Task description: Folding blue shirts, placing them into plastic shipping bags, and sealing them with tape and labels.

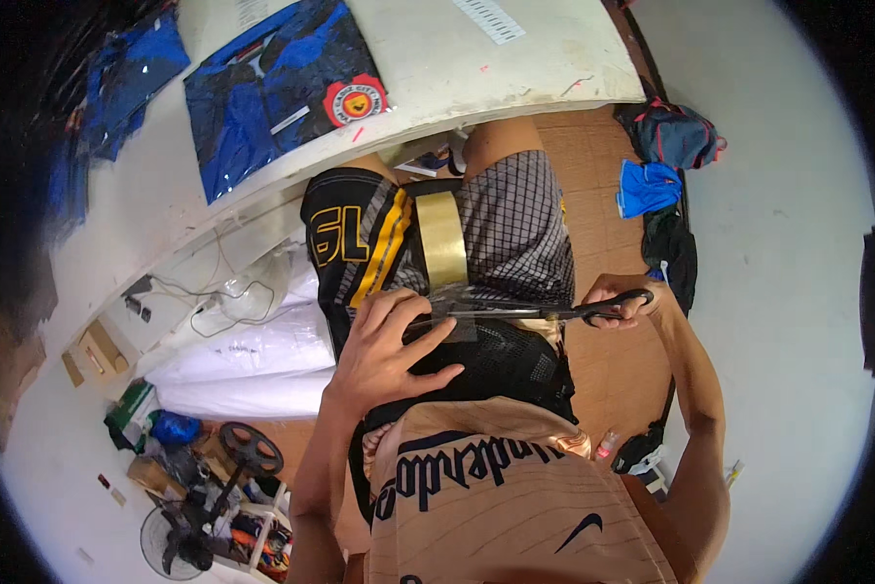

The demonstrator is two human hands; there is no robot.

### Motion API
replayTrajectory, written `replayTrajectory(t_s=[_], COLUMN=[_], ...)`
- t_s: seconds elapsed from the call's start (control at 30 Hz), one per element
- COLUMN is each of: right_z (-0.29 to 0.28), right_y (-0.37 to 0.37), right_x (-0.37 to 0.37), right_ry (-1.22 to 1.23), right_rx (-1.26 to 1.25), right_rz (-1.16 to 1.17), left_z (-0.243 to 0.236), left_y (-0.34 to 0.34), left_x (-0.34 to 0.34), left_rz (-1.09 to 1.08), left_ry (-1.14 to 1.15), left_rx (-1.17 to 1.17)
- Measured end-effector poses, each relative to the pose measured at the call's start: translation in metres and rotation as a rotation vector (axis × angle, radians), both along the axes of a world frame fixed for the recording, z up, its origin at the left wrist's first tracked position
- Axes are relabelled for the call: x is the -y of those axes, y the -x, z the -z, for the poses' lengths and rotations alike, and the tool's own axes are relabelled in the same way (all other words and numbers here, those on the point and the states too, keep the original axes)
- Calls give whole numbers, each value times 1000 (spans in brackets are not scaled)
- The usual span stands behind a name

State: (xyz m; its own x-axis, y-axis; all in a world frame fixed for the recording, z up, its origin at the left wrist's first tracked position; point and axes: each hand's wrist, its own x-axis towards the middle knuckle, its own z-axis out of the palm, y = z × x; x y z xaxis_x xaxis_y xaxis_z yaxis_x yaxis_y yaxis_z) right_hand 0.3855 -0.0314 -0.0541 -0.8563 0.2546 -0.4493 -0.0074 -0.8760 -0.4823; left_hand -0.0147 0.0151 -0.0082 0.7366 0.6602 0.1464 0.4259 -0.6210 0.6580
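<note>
1. From the middle of our view, our right hand (620, 304) is toward 3 o'clock, its fingers wrapped around the handles of black-handled scissors (566, 313) whose blades point to 9 o'clock
2. Our left hand (389, 346) is toward 7 o'clock, bent fingers at some clear film (465, 298) beside the blades, thumb apart; we cannot tell whether they grip it
3. At 12 o'clock, near the film, we have a yellowish tape roll (442, 238) between the legs of our shorts (515, 214)
4. Toward 11 o'clock, a blue garment (272, 88) in clear packaging lies on our white table (515, 68)
5. We see a dark bag (666, 136) at 2 o'clock
</note>
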Motion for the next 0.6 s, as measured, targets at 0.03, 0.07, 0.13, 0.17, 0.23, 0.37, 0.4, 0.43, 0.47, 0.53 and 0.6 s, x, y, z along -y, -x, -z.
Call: replayTrajectory(t_s=[0.03, 0.07, 0.13, 0.17, 0.23, 0.37, 0.4, 0.43, 0.47, 0.53, 0.6], right_z=[0, -1, -1, 1, 6, 8, 9, 10, 11, 9, 2], right_y=[2, 4, 8, 10, 12, 18, 19, 20, 20, 23, 24], right_x=[-5, -11, -22, -24, -26, -28, -27, -25, -24, -24, -28], right_ry=[44, 46, 3, 19, 24, -2, -8, -7, -21, -34, -59], right_rx=[-10, -15, 6, 24, 15, 3, -22, -23, 16, 55, 152], right_rz=[16, 9, -55, -63, -63, -72, -70, -66, -60, -49, -88], left_z=[0, 1, 1, 1, 1, 0, -1, 0, 0, 0, 0], left_y=[0, 0, 1, 1, 1, 0, 0, 0, 0, 0, -1], left_x=[0, 0, 0, 0, 0, -1, -1, 0, 0, 1, 0], left_rz=[-8, -3, 0, 3, 8, 10, 13, 17, 14, 16, 15], left_ry=[3, -1, -3, -4, -2, -10, -10, -9, -9, -9, -5], left_rx=[-6, 14, 32, 25, 18, 29, 34, 34, 31, 27, 18])
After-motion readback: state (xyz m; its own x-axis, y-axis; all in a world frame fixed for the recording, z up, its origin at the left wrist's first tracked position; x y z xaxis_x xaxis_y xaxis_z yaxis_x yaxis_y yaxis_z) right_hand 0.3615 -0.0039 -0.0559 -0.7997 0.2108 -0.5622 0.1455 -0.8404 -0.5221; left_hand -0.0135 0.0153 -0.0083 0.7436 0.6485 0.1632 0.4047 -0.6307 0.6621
